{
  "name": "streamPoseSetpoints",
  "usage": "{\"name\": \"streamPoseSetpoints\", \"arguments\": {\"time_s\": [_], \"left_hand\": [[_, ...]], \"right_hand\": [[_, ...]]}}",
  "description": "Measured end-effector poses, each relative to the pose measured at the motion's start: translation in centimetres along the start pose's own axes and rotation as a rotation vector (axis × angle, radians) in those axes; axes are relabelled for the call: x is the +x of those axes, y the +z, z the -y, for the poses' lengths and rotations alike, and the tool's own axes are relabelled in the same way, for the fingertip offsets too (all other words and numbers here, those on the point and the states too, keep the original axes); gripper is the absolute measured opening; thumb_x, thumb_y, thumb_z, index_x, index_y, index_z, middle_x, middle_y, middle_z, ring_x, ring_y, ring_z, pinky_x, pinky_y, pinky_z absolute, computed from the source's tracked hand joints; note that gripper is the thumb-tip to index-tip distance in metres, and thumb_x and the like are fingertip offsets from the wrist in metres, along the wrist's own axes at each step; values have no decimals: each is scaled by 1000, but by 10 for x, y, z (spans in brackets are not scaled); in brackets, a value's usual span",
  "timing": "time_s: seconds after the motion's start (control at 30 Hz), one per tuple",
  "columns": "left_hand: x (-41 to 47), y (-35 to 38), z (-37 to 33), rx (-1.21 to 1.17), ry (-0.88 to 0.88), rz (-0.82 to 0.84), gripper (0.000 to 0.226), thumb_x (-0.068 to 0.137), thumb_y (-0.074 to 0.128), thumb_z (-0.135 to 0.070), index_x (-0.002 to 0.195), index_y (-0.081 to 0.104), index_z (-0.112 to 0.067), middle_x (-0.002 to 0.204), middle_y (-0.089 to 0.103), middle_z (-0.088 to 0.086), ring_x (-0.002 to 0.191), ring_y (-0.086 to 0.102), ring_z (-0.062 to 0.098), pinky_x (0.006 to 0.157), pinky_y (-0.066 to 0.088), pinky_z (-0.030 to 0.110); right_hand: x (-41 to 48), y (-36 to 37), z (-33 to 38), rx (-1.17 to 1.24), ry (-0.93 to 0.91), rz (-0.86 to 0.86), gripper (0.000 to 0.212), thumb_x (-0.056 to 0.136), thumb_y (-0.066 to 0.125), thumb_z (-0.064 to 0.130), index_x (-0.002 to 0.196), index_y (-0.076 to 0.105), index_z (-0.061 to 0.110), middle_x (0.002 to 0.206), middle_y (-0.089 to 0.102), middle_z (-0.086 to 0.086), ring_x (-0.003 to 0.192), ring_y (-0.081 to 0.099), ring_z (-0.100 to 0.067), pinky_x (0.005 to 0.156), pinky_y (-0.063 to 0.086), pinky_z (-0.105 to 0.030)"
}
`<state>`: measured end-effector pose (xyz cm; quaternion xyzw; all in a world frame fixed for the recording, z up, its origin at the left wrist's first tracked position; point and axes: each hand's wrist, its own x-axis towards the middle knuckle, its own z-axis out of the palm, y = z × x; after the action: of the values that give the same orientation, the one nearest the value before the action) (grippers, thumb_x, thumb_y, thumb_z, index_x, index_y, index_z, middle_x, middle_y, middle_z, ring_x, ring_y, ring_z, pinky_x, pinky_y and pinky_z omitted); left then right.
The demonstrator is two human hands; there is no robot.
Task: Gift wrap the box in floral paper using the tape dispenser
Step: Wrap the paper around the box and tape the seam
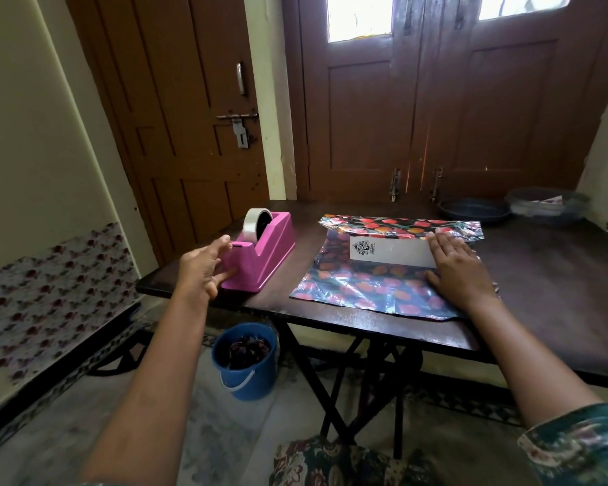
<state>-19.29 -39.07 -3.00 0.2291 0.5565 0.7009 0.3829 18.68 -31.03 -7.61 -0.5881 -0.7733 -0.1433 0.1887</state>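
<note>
A white box point(390, 252) with a small black print lies on shiny floral paper point(362, 291) spread over the dark table point(541, 292). The paper's far edge is folded up behind the box. My right hand point(457, 266) rests flat on the box's right end and the paper, fingers straight. A pink tape dispenser point(265, 252) with a roll of clear tape stands at the table's left corner. My left hand point(204, 266) is at the dispenser's near end, fingers spread, fingertips touching its front by the cutter.
A dark round tray point(472, 210) and a clear bowl point(548, 205) with paper scraps sit at the table's far right. A blue bucket point(246, 359) stands on the floor under the table's left edge. Brown doors rise behind the table.
</note>
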Motion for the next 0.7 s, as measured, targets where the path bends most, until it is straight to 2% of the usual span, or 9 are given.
{"name": "streamPoseSetpoints", "arguments": {"time_s": [0.13, 0.2, 0.3, 0.37, 0.43, 0.57, 0.7], "left_hand": [[2, -7, 15, 39, -10, 10, 18, 82, 70, -16, 96, 62, -7, 95, 64, 7, 81, 60, 13, 75, 51, 32], [-1, -8, 20, 102, -16, 8, 10, 83, 69, -17, 82, 60, -13, 88, 64, 3, 76, 59, 10, 76, 48, 29], [-5, -7, 25, 126, 26, 14, 15, 84, 67, -16, 73, 58, -16, 70, 65, -2, 67, 58, 7, 62, 45, 22], [-7, -5, 26, 132, 52, 0, 16, 85, 67, -15, 71, 58, -16, 66, 65, -3, 66, 58, 5, 57, 43, 19], [-8, -5, 27, 158, 67, -18, 17, 85, 67, -15, 70, 57, -15, 70, 63, 0, 67, 58, 7, 62, 46, 21], [-7, -4, 24, 362, 176, -93, 19, 83, 69, -20, 67, 60, -17, 70, 63, 0, 74, 59, 15, 79, 49, 35], [-11, -5, 16, 612, 294, -175, 24, 83, 69, -28, 62, 59, -22, 75, 65, 1, 79, 60, 19, 78, 54, 40]], "right_hand": [[0, 1, 0, 0, 2, 5, 72, 86, 59, 26, 145, 25, 3, 152, 25, -16, 141, 23, -29, 115, 15, -37], [0, 2, 0, 2, 1, 5, 72, 86, 59, 26, 145, 25, 3, 152, 25, -16, 141, 23, -29, 115, 15, -37], [1, 1, 0, -14, 6, 14, 72, 88, 57, 29, 147, 21, 5, 153, 22, -15, 142, 20, -27, 116, 12, -35], [1, 1, 0, -15, 11, 17, 73, 89, 55, 30, 147, 19, 6, 154, 20, -14, 143, 19, -26, 116, 11, -34], [0, 1, 0, -15, 14, 18, 73, 89, 55, 31, 147, 19, 6, 154, 20, -14, 143, 18, -26, 116, 11, -34], [0, 0, 1, -14, 16, 16, 72, 89, 55, 29, 147, 20, 6, 154, 20, -14, 143, 18, -26, 116, 11, -33], [1, 0, 1, -6, 18, 17, 72, 89, 54, 30, 147, 19, 6, 154, 19, -13, 143, 17, -25, 116, 10, -32]]}}
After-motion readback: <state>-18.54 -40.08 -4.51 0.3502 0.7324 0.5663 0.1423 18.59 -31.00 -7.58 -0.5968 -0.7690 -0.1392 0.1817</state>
